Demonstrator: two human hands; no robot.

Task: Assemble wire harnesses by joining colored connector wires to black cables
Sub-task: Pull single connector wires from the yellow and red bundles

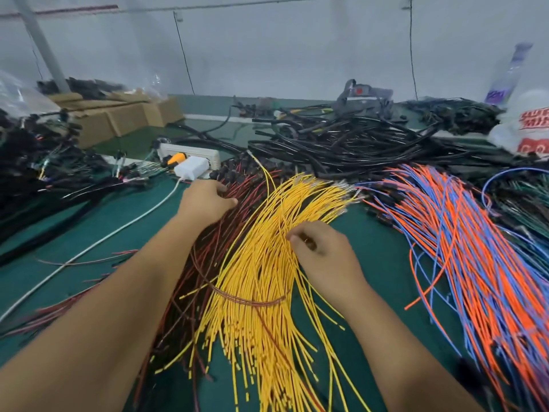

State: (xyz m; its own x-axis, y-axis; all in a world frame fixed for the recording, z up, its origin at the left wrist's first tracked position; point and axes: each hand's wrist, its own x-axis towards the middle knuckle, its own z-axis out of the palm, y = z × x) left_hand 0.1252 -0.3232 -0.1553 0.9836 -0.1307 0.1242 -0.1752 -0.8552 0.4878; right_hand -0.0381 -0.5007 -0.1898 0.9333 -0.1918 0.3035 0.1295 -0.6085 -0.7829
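Hands work near the middle of the green worktop (371, 239): the left hand (205, 200) grips thin dark red wires (208, 248), and the right hand (323, 248) pinches one wire of the yellow wire bundle (261, 263). Black cables (341, 144) lie heaped toward the far edge.

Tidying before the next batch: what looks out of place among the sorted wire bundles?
One yellow wire arcs up out of the yellow bundle and ends over the dark red wires. A reddish wire lies looped across the yellow bundle.
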